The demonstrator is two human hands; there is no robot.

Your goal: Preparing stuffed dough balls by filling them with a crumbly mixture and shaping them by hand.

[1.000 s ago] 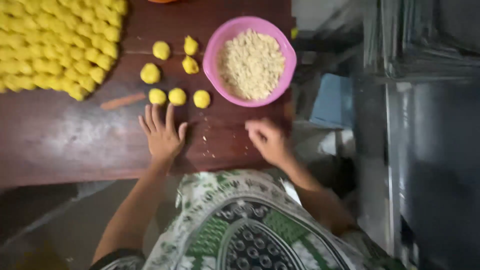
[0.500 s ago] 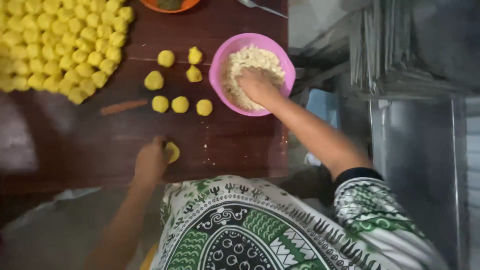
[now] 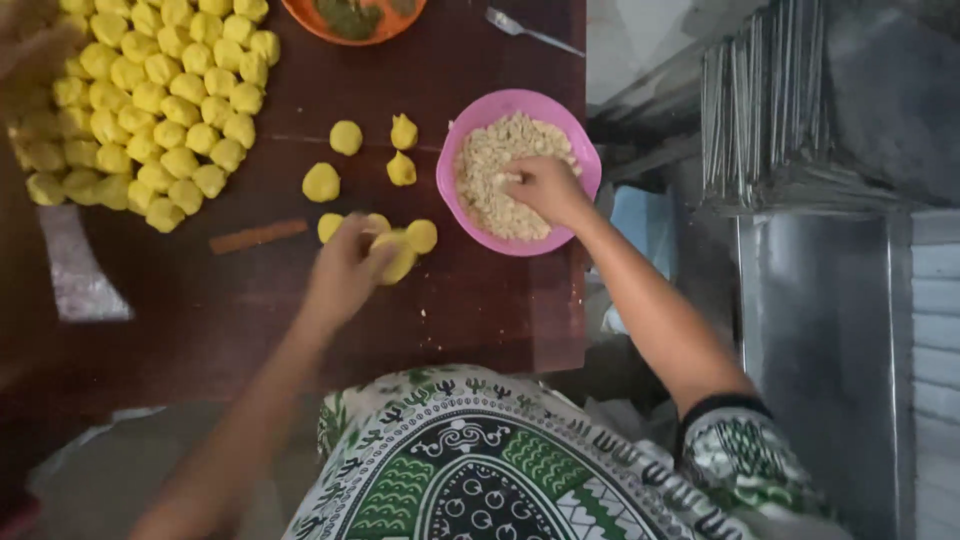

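Observation:
My left hand [image 3: 345, 272] holds a flattened yellow dough piece [image 3: 398, 258] just above the dark wooden table [image 3: 200, 310], beside a row of small yellow dough balls [image 3: 421, 236]. My right hand [image 3: 540, 187] is inside the pink bowl [image 3: 580, 150], fingers pinched in the pale crumbly filling [image 3: 485, 180]. Three more dough balls [image 3: 321, 182] lie loose between the bowl and the big pile.
A large heap of yellow dough balls [image 3: 150, 110] fills the table's far left. A brown stick [image 3: 258, 236] lies near it. An orange bowl [image 3: 350, 18] and a metal spoon [image 3: 530, 32] sit at the far edge. Metal racks [image 3: 770, 120] stand on the right.
My left hand lifted the flattened dough from the table's near part and moved it forward toward the row of balls. My right hand stays in the pink bowl, pinching filling.

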